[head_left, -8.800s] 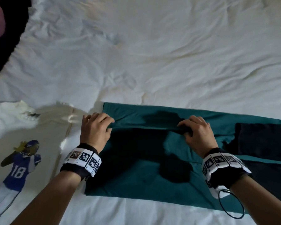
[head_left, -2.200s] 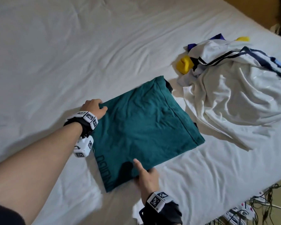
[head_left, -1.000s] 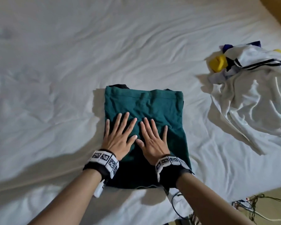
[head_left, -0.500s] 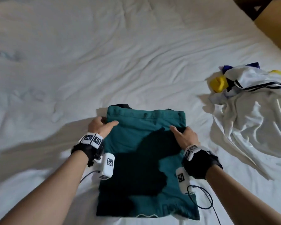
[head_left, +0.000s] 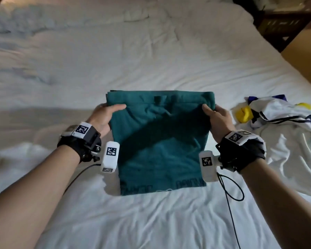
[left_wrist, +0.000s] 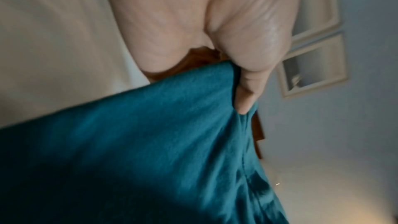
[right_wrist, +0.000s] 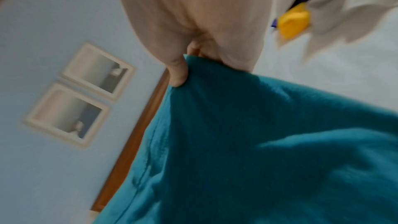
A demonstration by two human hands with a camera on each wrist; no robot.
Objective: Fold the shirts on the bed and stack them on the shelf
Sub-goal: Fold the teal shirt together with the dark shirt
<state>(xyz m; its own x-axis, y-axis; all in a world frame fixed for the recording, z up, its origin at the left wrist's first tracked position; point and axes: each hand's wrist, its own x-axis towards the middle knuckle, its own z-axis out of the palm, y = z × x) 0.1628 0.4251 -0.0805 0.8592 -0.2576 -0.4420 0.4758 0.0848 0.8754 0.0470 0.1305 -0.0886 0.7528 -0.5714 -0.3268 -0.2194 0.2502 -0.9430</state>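
A folded teal shirt (head_left: 160,141) hangs between my two hands above the white bed (head_left: 151,51). Its far edge is raised and its near edge with dark lettering touches the sheet. My left hand (head_left: 106,114) grips the shirt's left side, thumb on top and fingers underneath. My right hand (head_left: 214,115) grips the right side the same way. In the left wrist view the thumb (left_wrist: 249,89) presses into the teal shirt (left_wrist: 150,151). The right wrist view shows the thumb (right_wrist: 178,72) pinching the teal shirt (right_wrist: 258,142).
A heap of unfolded white shirts with dark stripes (head_left: 284,123) and yellow and blue cloth (head_left: 244,114) lies on the bed's right side. Dark wooden furniture (head_left: 280,24) stands past the bed's far right corner. Framed pictures (right_wrist: 81,94) hang on a blue wall.
Both hands left the top of the shirt, took hold of its two sides and lifted its far edge off the bed. My view has tilted up toward the head of the bed.
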